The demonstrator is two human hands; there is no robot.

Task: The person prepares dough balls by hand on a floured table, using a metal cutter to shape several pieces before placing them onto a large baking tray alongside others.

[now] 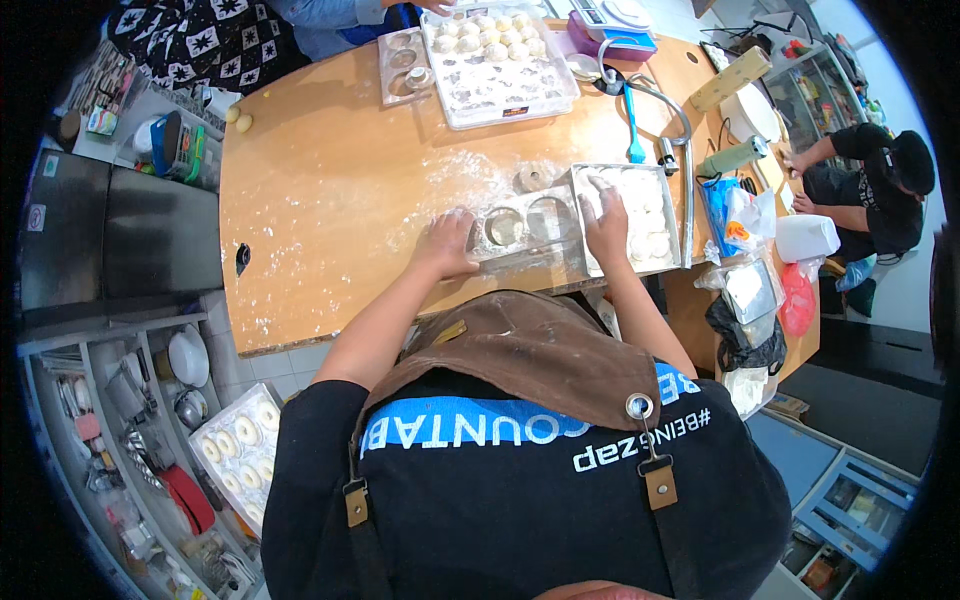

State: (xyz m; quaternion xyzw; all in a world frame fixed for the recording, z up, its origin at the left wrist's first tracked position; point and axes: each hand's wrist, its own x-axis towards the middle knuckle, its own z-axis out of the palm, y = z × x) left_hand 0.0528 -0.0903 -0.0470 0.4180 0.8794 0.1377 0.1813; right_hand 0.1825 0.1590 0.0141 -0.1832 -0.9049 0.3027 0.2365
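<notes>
My left hand (448, 243) grips the left end of a clear, floured mould (525, 250) with two large round holes, lying on the wooden table (330, 180). My right hand (606, 225) is at the mould's right end, over the left side of a pale rectangular tray (674, 245). Its fingers are extended and apart, touching the floured tray area; what lies under the fingertips is partly hidden. Round pale dough pieces (650, 243) sit in that tray. A small floury ring (533, 177) lies just behind the mould.
A container of dough balls (490, 40), another clear mould (403, 70), a scale (610, 20), blue brush (632, 120) and metal pipe (685, 180) stand behind and right. A seated person (865, 190) is at right, another person's hand (432, 5) at top. A donut tray (235, 450) is low left.
</notes>
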